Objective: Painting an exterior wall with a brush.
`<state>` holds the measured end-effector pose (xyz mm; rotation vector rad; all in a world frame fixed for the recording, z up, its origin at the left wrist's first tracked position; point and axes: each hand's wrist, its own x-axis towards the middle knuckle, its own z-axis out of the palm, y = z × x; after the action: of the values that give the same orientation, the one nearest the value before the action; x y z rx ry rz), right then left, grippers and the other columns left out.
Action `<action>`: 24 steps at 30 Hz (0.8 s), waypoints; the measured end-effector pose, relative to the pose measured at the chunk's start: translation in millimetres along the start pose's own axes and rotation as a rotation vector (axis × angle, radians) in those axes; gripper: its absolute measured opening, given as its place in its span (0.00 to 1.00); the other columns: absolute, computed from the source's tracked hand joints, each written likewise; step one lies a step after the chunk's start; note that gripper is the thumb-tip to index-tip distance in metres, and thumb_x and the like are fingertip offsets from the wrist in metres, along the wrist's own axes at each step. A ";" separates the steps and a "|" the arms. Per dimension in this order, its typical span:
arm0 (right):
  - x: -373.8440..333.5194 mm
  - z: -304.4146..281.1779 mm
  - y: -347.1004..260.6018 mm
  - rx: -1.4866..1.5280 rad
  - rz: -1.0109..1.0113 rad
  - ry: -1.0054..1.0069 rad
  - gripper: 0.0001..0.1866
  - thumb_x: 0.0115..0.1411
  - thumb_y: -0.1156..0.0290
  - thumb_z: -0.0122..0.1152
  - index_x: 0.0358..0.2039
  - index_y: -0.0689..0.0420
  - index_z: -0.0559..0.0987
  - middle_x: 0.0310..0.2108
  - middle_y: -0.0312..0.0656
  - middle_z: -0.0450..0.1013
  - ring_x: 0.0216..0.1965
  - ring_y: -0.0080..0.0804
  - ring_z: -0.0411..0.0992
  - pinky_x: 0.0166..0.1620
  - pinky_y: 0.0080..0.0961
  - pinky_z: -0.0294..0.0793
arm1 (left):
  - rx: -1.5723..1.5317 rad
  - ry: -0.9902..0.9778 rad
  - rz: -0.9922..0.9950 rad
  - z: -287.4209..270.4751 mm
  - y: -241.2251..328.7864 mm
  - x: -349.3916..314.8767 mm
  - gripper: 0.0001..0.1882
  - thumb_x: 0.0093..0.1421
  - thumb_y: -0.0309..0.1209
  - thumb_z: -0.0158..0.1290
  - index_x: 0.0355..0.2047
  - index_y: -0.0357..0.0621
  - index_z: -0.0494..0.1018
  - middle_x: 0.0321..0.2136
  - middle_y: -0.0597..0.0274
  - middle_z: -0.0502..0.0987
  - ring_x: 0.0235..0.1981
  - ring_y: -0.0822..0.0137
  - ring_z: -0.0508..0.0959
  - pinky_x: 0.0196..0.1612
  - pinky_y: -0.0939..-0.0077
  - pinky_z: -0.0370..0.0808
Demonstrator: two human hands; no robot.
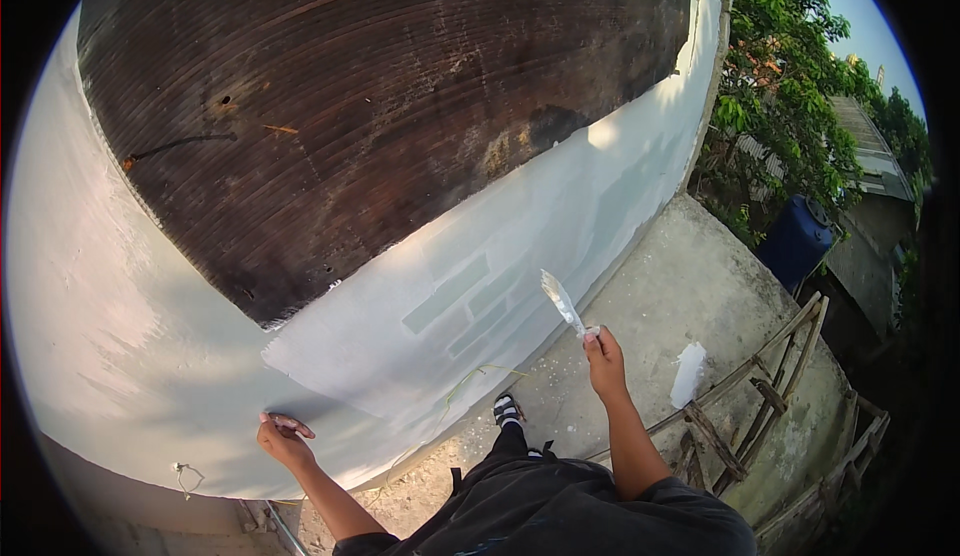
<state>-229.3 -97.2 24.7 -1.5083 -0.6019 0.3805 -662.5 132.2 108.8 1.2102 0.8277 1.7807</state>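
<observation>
My right hand (605, 364) grips a paintbrush (563, 301) by its handle. White paint coats the brush, and its bristles point up and left, a little away from the wall. My left hand (283, 442) is beside the lower left part of the white wall (400, 411), with its fingers curled. A dark reddish shape shows at those fingers; whether it is a held thing or the stained fingers themselves, I cannot make out. Pale grey-green patches (447, 294) show between the white strokes on the wall. Above them a large dark brown ribbed panel (400, 126) fills an opening.
I stand on a concrete ledge (640, 296), one sandalled foot (508, 410) by the wall base. A white paint patch (688, 374) lies to the right, beside a rough wooden ladder (765, 401). Beyond are a blue barrel (797, 241) and trees (780, 86). A thin cord (450, 396) hangs along the wall.
</observation>
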 end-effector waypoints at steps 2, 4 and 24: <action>0.5 23.5 -18.9 0.087 -0.036 -0.076 0.10 0.64 0.64 0.48 0.29 0.57 0.67 0.19 0.29 0.60 0.18 0.15 0.55 0.23 0.17 0.56 | -0.026 0.023 -0.025 2.2 1.2 2.5 0.24 0.65 0.39 0.39 0.13 0.43 0.60 0.09 0.62 0.63 0.04 0.69 0.63 0.04 0.77 0.60; -1.6 49.3 -35.7 0.224 0.004 -0.210 0.09 0.64 0.65 0.47 0.31 0.56 0.66 0.19 0.30 0.60 0.18 0.15 0.55 0.22 0.16 0.55 | -0.024 0.076 -0.037 3.7 3.6 2.5 0.24 0.65 0.39 0.39 0.13 0.42 0.60 0.09 0.61 0.64 0.04 0.68 0.63 0.05 0.77 0.60; -18.0 181.9 -109.2 0.323 -0.118 -0.617 0.10 0.66 0.64 0.43 0.29 0.55 0.64 0.15 0.30 0.59 0.16 0.13 0.55 0.19 0.12 0.55 | -0.029 -0.009 -0.047 0.5 7.2 0.5 0.26 0.65 0.40 0.40 0.11 0.39 0.62 0.09 0.59 0.65 0.04 0.66 0.64 0.07 0.77 0.60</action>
<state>-364.4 34.5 123.2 -1.0287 -1.0515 0.8222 -664.0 129.4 115.3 1.1700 0.8157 1.7424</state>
